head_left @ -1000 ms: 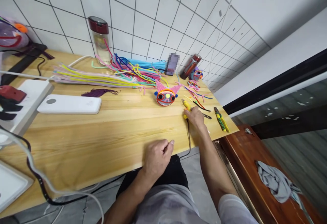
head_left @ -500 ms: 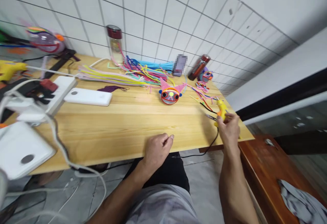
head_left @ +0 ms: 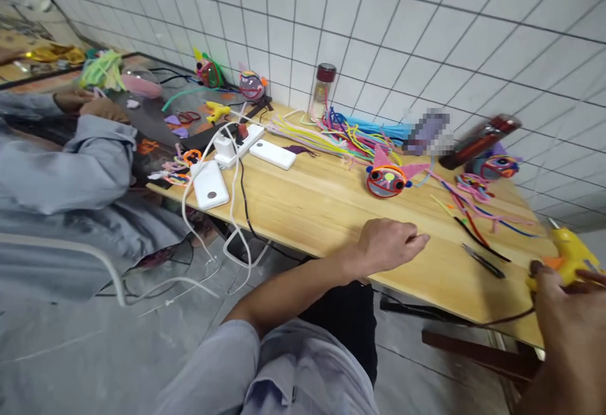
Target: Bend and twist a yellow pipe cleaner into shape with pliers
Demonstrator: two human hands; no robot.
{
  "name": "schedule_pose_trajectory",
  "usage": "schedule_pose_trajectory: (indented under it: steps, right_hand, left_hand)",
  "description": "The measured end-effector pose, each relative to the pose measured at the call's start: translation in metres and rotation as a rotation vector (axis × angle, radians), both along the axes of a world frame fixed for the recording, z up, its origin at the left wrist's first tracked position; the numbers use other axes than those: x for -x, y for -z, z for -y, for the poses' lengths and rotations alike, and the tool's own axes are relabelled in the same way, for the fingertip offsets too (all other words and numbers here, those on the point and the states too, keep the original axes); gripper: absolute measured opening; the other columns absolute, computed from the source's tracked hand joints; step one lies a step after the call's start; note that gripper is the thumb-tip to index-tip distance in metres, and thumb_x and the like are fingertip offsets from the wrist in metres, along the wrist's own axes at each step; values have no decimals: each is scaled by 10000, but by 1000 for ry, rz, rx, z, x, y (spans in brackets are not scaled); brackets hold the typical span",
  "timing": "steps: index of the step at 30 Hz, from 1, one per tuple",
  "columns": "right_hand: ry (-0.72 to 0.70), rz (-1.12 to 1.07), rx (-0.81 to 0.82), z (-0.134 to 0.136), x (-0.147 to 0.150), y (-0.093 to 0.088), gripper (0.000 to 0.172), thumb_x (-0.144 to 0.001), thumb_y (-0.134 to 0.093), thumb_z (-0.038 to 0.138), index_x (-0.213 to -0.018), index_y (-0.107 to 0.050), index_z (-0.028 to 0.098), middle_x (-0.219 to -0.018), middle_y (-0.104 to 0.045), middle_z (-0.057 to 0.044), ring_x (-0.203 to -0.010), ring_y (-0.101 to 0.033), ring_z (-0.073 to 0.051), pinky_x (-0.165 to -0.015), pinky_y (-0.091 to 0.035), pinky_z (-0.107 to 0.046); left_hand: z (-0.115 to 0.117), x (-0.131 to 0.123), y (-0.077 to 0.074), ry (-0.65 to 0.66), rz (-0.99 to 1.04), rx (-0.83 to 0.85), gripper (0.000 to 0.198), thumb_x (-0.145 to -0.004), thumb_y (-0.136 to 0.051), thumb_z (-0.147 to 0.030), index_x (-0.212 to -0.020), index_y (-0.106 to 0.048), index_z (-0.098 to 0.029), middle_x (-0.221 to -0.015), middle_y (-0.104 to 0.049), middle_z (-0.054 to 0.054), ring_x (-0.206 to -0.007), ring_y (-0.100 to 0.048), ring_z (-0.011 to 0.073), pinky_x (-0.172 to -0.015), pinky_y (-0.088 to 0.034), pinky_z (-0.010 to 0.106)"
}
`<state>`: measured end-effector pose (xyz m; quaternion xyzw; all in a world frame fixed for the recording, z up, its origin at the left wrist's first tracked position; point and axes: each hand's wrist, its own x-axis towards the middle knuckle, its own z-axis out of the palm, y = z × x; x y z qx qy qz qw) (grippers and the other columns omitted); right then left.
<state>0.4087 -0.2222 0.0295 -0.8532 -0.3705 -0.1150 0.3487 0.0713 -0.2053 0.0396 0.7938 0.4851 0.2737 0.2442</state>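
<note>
My left hand (head_left: 391, 244) is a loose fist at the table's front edge, with nothing seen in it. At the right edge of the view, my right hand (head_left: 568, 304) has its fingers around a yellow hot glue gun (head_left: 570, 254), its nozzle pointing toward the wall. Left of the gun lies a pair of dark-handled tweezers or pliers (head_left: 483, 260), too blurred to tell which. Loose pipe cleaners (head_left: 473, 219) lie behind it. A round clear ornament with a face and pink pointed ears (head_left: 386, 181) sits beyond my left hand.
Bundled pipe cleaners (head_left: 350, 137), a glass bottle (head_left: 322, 93) and a dark red flask (head_left: 480, 140) stand along the tiled wall. Left are white power banks (head_left: 272, 153), a power strip (head_left: 239, 146) and trailing cables. A co-worker's sleeve (head_left: 101, 150) shows at far left.
The view has swung left, bringing the co-worker into sight and shifting the table's things rightward. My right hand stays at the glue gun; my left hand remains closed.
</note>
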Motion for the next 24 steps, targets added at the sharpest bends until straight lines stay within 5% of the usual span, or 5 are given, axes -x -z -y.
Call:
schedule_pose_trajectory:
  steps: [6, 10, 16, 20, 24]
  right_hand:
    - [-63, 71, 395, -22, 9, -13, 525, -958, -575, 457, -1402, -582, 177, -1115, -796, -218, -1110, -760, -443, -872, -550, -511]
    - [-80, 118, 444, -27, 17, -6, 454, -1015, -617, 403, -1394, -567, 158, -1110, -808, -175, -1072, -768, -375, -865, -520, -413]
    - [-181, 123, 596, -5, 63, 22, 393, -1062, -609, 410, -1379, -569, 183, -1072, -815, -143, -1005, -783, -335, -802, -484, -355]
    - [-206, 100, 684, 5, 92, 33, 375, -1074, -608, 427, -1365, -591, 191, -1008, -826, -126, -998, -793, -339, -791, -470, -350]
    - [-228, 119, 657, 1, 80, 26, 351, -1120, -511, 479, -1271, -698, 223, -1025, -835, -121, -977, -783, -329, -799, -472, -364]
  left_hand:
    - [-12, -56, -19, 380, -131, -262, 428, -1136, -507, -441, -1028, -830, -182, -1005, -860, 116, -961, -820, 274, -733, -518, 334]
    - [-5, -64, 6, 672, -318, -330, 413, -1115, -550, -415, -957, -837, -163, -943, -858, 127, -862, -830, 277, -678, -529, 331]
    - [7, -60, 53, 854, -395, -338, 357, -1097, -568, -379, -980, -844, -186, -909, -864, 91, -797, -826, 237, -641, -537, 306]
    - [8, -55, 64, 938, -352, -314, 361, -1092, -570, -384, -952, -844, -195, -862, -856, 88, -751, -815, 224, -646, -551, 303]
    - [6, -50, 60, 939, -364, -233, 363, -1095, -548, -371, -957, -837, -199, -910, -863, 85, -797, -826, 240, -669, -566, 324]
